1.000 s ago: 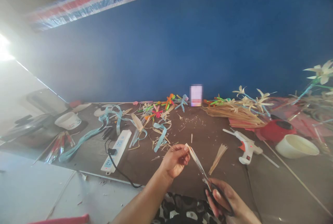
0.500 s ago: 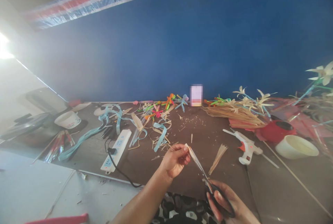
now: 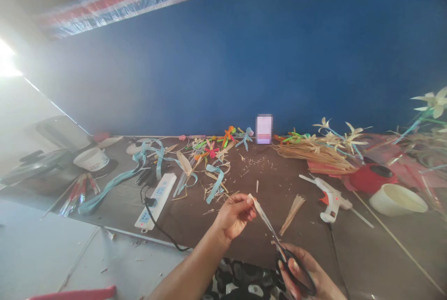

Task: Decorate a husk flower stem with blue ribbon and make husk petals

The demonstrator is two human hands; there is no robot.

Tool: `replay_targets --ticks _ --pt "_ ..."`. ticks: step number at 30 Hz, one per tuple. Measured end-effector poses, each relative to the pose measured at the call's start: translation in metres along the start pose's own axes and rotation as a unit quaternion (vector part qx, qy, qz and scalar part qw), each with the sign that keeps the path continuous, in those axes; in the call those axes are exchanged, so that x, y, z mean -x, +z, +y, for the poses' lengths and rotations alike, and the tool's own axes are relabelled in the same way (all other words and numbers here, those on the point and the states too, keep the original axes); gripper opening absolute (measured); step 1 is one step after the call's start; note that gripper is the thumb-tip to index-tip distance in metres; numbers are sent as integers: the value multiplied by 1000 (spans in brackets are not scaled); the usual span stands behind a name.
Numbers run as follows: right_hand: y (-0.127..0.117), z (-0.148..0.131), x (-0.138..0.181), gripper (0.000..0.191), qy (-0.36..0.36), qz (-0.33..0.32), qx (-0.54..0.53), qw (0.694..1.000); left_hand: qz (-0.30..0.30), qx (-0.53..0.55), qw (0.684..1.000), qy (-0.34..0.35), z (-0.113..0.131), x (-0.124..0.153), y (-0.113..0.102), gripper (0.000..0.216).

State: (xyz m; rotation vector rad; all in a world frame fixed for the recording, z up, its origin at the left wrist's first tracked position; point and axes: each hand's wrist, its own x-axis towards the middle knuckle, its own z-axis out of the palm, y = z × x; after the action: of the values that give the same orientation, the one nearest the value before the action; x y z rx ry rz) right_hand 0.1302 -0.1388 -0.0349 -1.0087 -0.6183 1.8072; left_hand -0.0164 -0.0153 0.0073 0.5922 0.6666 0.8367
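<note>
Between its thumb and fingers my left hand [image 3: 238,214] pinches a small pale strip [image 3: 256,203], which looks like dried husk. My right hand [image 3: 303,270] is wrapped round the black handles of a pair of scissors [image 3: 285,257]. The scissor blades point up and left and lie along the pale strip, close to the left fingertips. Whether the blades are fully closed is hard to make out. On the brown table just right of the blades lies a flat piece of dried husk [image 3: 292,214].
A white glue gun [image 3: 333,197] lies at the right, near a cream bowl [image 3: 398,200]. A power strip [image 3: 156,203] with a black cord sits at the left, beside light blue ribbon [image 3: 115,193]. Husk scraps, colourful craft figures [image 3: 228,136] and a straw bundle [image 3: 314,153] line the back.
Both hands stay almost in place, with the pale strip and scissors still held. The view has shifted very slightly.
</note>
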Motion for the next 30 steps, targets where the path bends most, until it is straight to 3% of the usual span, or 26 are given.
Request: replay_targets --ticks 30 --pt "0 -7 2 49 22 -16 30 999 -34 -53 998 22 0 5 1 13"
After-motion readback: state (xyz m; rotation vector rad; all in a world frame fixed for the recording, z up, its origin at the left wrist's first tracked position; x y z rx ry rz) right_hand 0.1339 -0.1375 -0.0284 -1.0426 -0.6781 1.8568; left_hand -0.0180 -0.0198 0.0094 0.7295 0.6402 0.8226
